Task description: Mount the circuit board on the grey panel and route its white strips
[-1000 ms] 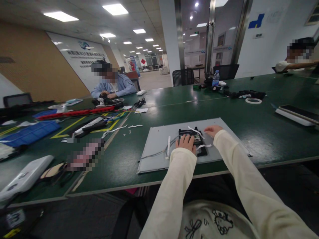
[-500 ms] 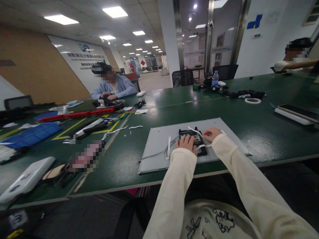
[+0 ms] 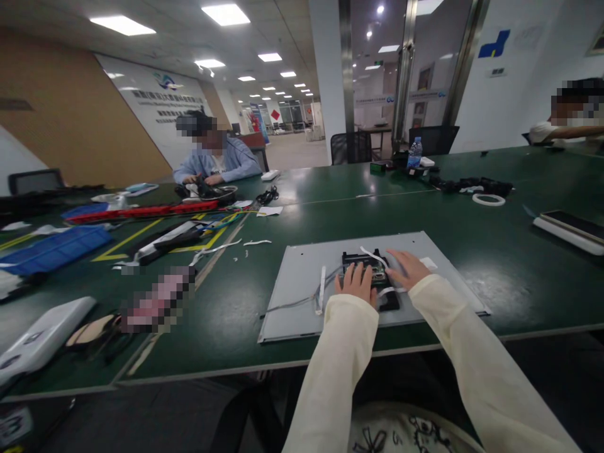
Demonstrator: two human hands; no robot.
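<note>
A grey metal panel (image 3: 302, 277) lies flat on the green table in front of me. At its middle sits a black circuit board (image 3: 372, 277) with white tape strips (image 3: 375, 256) and a thin cable (image 3: 292, 303) running off to the left. My left hand (image 3: 356, 282) rests flat on the board's left part, fingers stretched out. My right hand (image 3: 409, 267) lies just right of the board, fingers spread and pointing left, touching the board's edge and a tape strip. Neither hand holds anything.
A person in blue (image 3: 217, 160) works at the far left of the table (image 3: 330, 207); another person sits at the far right (image 3: 570, 123). Blue tray (image 3: 51, 248), red strip (image 3: 141, 212), white device (image 3: 38, 340), tape roll (image 3: 488, 199), bottle (image 3: 414, 153) and a flat device (image 3: 569, 226) lie around.
My right hand has slid from the panel's far side down and left to the board's right edge. The left hand stays on the board. The view shifted slightly.
</note>
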